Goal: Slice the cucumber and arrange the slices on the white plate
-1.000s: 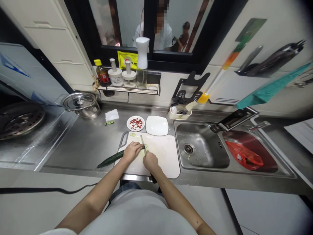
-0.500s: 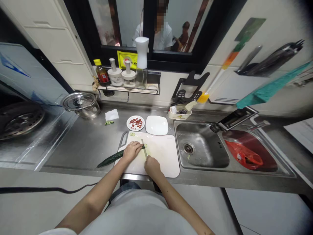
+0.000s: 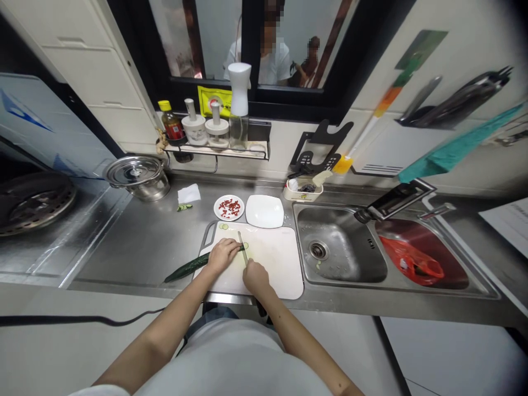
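Observation:
A long dark-green cucumber lies slantwise over the left edge of the white cutting board, its tail end out over the steel counter. My left hand is closed over its upper part. In my right hand is the handle of a knife, fingers wrapped round it. The blade stands at the cucumber's cut end, where a pale slice shows beside it. A few cucumber slices rest at the board's top left corner.
Behind the board stand a plate of chopped red pieces and a white square plate. A steel sink adjoins on the right, with a red bag in its second basin. At the left are a lidded pot and a paper napkin.
My right hand and the knife have shifted very slightly forward, away from my body. My left hand and the cucumber look the same.

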A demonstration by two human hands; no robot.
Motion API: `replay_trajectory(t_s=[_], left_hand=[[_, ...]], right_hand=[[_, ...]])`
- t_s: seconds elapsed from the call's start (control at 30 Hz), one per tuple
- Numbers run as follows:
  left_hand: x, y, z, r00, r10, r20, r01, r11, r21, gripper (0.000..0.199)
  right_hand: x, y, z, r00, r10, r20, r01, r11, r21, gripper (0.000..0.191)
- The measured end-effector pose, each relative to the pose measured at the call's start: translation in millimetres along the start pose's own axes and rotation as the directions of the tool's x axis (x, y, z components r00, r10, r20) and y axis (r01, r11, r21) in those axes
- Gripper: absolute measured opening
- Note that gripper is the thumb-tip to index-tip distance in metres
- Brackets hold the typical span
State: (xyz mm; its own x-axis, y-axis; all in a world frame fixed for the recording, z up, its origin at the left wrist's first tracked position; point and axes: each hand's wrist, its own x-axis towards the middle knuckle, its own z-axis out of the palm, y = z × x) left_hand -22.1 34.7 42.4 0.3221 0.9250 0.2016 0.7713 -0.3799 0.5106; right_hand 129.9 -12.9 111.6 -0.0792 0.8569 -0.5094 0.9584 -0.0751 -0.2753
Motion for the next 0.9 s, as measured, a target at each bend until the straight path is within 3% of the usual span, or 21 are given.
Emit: replay_trajectory(t_s=[0.43,0.9], left_hand=[[1,2,1.6,1.0,-0.017,0.018,0.018,1.0,-0.015,0.027],[-1,4,1.8,1.0,-0.02,-0.009,0.02,1.0,-0.007,0.026]], right_hand=[[16,-5,-5,0.999,-0.011,-0.034,0.012,1.0,0.022,0.035],[-3,0,0,1.0,0.009,-0.021,-0.009,1.0,0.018,0.035]])
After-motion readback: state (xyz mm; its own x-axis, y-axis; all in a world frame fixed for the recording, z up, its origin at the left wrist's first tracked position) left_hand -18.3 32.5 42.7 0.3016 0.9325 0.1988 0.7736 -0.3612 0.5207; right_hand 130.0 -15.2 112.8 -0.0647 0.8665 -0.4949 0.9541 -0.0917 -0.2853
